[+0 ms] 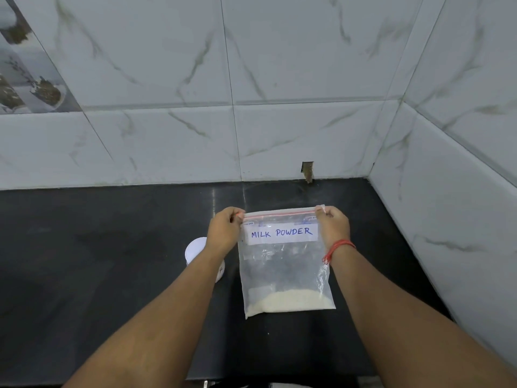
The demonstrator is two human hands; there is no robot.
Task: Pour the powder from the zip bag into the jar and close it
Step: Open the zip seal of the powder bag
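Observation:
A clear zip bag (pixel 282 264) with a red zip strip and a white label reading "MILK POWDER" hangs upright over the black counter (pixel 112 261). Pale powder (pixel 288 301) lies in its bottom. My left hand (pixel 225 231) pinches the bag's top left corner and my right hand (pixel 333 225) pinches the top right corner. The zip looks closed. A white-lidded jar (pixel 195 249) stands on the counter just left of the bag, mostly hidden behind my left forearm.
Marble-look tiled walls (pixel 251 107) close off the back and the right side of the counter. A small dark notch (pixel 307 170) sits in the back wall at counter level. The counter's front edge runs along the bottom of the view.

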